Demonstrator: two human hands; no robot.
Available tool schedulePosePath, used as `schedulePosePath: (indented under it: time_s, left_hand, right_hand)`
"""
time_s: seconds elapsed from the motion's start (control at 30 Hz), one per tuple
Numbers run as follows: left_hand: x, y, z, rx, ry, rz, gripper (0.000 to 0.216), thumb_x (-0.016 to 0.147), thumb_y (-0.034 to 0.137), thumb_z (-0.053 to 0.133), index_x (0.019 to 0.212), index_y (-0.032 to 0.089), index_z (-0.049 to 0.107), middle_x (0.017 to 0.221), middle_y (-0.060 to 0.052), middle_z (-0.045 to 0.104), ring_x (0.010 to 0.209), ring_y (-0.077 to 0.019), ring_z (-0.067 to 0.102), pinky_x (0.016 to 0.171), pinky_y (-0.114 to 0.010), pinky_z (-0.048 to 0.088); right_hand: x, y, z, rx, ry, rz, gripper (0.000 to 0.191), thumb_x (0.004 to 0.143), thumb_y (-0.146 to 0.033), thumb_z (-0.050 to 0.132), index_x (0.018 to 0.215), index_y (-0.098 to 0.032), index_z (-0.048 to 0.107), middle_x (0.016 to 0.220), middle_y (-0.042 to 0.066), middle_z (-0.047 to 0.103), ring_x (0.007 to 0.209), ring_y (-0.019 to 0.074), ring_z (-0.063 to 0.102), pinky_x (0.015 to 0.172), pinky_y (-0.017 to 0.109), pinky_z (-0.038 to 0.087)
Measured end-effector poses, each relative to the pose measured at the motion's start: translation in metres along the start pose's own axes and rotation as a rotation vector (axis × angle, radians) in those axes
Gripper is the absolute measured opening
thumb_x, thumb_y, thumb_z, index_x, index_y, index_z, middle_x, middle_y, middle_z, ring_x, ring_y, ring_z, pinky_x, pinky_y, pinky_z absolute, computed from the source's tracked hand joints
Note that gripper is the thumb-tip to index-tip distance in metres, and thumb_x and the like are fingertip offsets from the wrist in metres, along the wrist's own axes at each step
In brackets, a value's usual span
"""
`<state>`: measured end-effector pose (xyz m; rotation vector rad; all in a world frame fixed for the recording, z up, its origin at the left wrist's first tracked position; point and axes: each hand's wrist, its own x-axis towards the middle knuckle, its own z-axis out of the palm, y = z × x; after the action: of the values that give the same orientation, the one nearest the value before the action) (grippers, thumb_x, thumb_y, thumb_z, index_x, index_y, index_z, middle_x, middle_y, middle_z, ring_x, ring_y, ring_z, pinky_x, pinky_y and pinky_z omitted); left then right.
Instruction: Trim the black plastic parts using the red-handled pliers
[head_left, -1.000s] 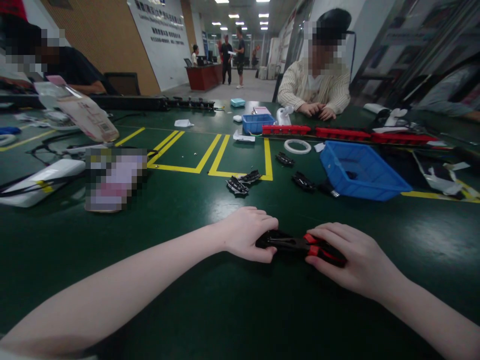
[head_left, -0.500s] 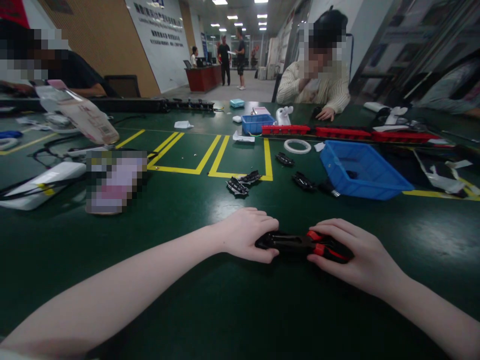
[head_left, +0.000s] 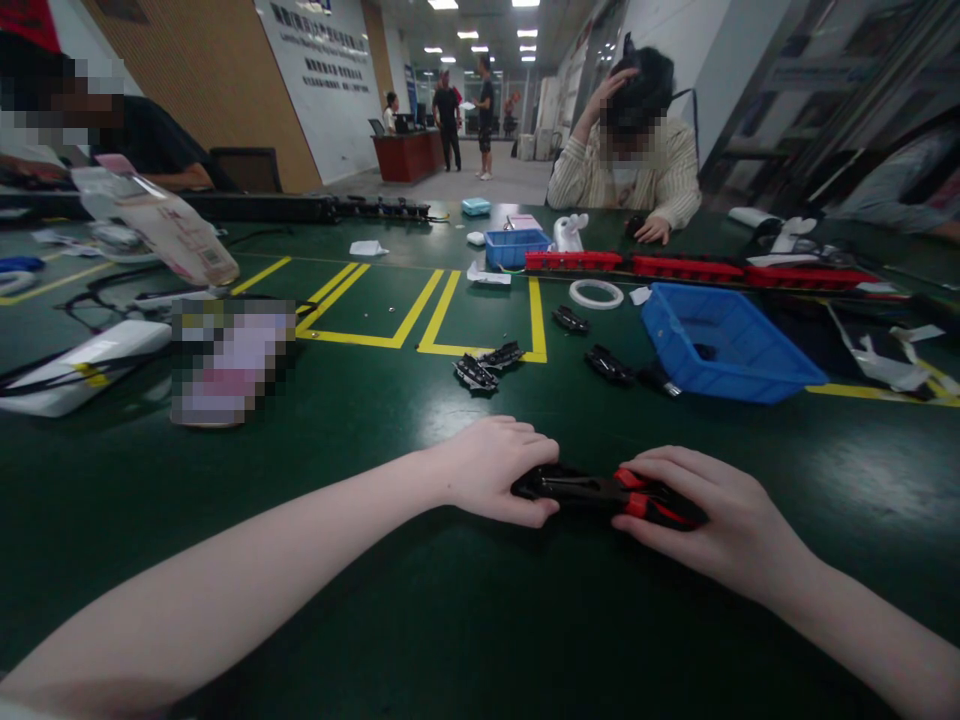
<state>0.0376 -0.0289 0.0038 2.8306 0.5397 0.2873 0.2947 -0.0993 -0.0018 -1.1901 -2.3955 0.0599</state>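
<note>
A pair of black pliers (head_left: 592,490) with red-and-black handles lies level, low over the green table. My right hand (head_left: 712,510) is wrapped around the handles, which are close together. My left hand (head_left: 495,470) is closed around a dark black piece (head_left: 534,483) at the jaw end of the pliers. The left fingers hide most of that piece, and I cannot tell exactly where the jaws meet it. Beyond my hands lie several small black plastic parts (head_left: 475,374), some with silvery edges.
A blue bin (head_left: 731,345) stands at the right, with a roll of white tape (head_left: 596,293) and a red strip (head_left: 682,268) behind it. On the left are a phone (head_left: 232,365), a white case (head_left: 90,365) and a tilted bottle (head_left: 165,225). A person (head_left: 630,170) sits opposite.
My hands stay almost in place; the plier handles look slightly closer together. The person opposite has raised a hand to their head and bent it lower.
</note>
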Motion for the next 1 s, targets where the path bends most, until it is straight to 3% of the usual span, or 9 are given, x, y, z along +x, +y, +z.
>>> schedulePosePath:
  time_s: [0.33, 0.5, 1.0]
  left_hand:
    - [0.0014, -0.0031, 0.0023, 0.03, -0.004, 0.007, 0.044, 0.082, 0.06, 0.055, 0.089, 0.016, 0.054, 0.079, -0.001, 0.06, 0.072, -0.0162, 0.057, 0.062, -0.026, 0.038]
    - [0.0023, -0.0024, 0.0018, 0.069, 0.001, 0.001, 0.044, 0.082, 0.06, 0.055, 0.088, 0.016, 0.054, 0.078, -0.001, 0.06, 0.071, -0.0166, 0.057, 0.062, -0.026, 0.038]
    - [0.0019, 0.0019, -0.0012, 0.038, -0.02, -0.005, 0.04, 0.083, 0.055, 0.057, 0.09, 0.016, 0.056, 0.079, -0.001, 0.061, 0.07, -0.016, 0.057, 0.062, -0.026, 0.039]
  right_hand:
    - [0.0029, -0.0022, -0.0005, -0.031, 0.023, -0.026, 0.025, 0.079, -0.037, 0.062, 0.098, -0.02, 0.058, 0.09, 0.006, 0.066, 0.077, 0.0173, 0.063, 0.064, 0.03, 0.053]
    - [0.0058, -0.0023, -0.0023, -0.072, 0.055, -0.08, 0.025, 0.079, -0.035, 0.063, 0.097, -0.019, 0.058, 0.089, 0.006, 0.067, 0.076, 0.0168, 0.063, 0.063, 0.029, 0.053]
    - [0.0061, -0.0022, -0.0056, -0.022, -0.043, 0.016, 0.021, 0.079, -0.035, 0.06, 0.094, -0.02, 0.059, 0.089, 0.006, 0.066, 0.078, 0.0179, 0.062, 0.067, 0.032, 0.052]
